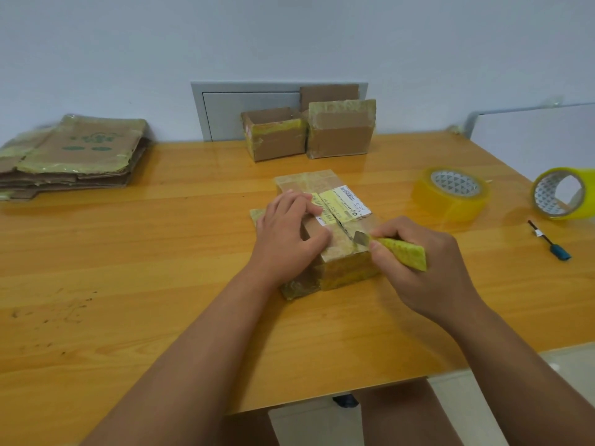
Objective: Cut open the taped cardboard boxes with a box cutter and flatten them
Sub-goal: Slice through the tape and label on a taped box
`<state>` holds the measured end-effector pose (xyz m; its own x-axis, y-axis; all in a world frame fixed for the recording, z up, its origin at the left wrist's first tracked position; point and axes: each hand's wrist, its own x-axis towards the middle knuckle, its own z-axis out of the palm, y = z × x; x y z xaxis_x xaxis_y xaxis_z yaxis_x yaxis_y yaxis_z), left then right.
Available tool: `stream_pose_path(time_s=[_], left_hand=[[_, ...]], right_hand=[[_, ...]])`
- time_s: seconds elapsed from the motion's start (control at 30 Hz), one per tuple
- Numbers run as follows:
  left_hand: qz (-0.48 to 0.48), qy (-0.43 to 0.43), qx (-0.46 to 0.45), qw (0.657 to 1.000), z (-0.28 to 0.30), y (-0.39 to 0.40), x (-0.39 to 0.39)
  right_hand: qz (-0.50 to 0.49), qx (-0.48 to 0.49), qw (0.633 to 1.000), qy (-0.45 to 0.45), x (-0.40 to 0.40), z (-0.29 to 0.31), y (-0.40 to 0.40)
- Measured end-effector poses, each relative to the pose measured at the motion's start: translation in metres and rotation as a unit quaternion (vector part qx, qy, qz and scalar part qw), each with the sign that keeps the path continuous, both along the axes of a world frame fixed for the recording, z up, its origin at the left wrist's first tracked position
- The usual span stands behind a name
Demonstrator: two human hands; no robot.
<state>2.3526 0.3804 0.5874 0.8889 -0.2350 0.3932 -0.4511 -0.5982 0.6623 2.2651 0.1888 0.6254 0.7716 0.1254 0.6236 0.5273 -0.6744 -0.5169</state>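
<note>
Centre of frame on the wooden table (128,259): taped cardboard box (335,239), seam partly slit. Left hand (289,233) spread flat, pressing down its top. Right hand (421,268) curled tight around yellow box cutter (397,251), blade tip touching the seam.

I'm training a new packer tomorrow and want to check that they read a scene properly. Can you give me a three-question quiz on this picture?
1. True or false: the box cutter is held in the right hand.
2. How many tape rolls lie on the table? A) one B) two C) three
3. Fill in: the left hand rests on top of the ____ being cut.

Key:
1. True; its blade meets the seam on the taped box.
2. B: one tape roll lies flat and another tape roll is tipped on its side at the right edge.
3. box
</note>
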Motion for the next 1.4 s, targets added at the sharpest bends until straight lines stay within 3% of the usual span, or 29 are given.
stream_pose_path(time_s=[0.43, 0.73, 1.03, 1.27, 1.4], left_hand=[[0.010, -0.004, 0.000, 1.000, 0.000, -0.001, 0.001], [0.013, -0.004, 0.005, 1.000, 0.000, -0.001, 0.001], [0.010, 0.001, 0.013, 1.000, 0.001, -0.001, 0.000], [0.042, -0.021, 0.026, 0.999, 0.004, 0.006, 0.003], [-0.017, -0.073, 0.015, 0.997, 0.007, 0.010, -0.001]], right_hand=[[-0.014, -0.006, 0.999, 0.045, -0.002, 0.004, 0.001], [-0.031, -0.050, 0.998, -0.010, -0.012, -0.002, 0.002], [-0.048, -0.027, 0.993, -0.108, -0.026, -0.023, 0.003], [-0.056, 0.101, 0.987, -0.110, -0.031, -0.014, -0.004], [-0.034, 0.174, 0.981, -0.077, -0.019, -0.012, 0.000]])
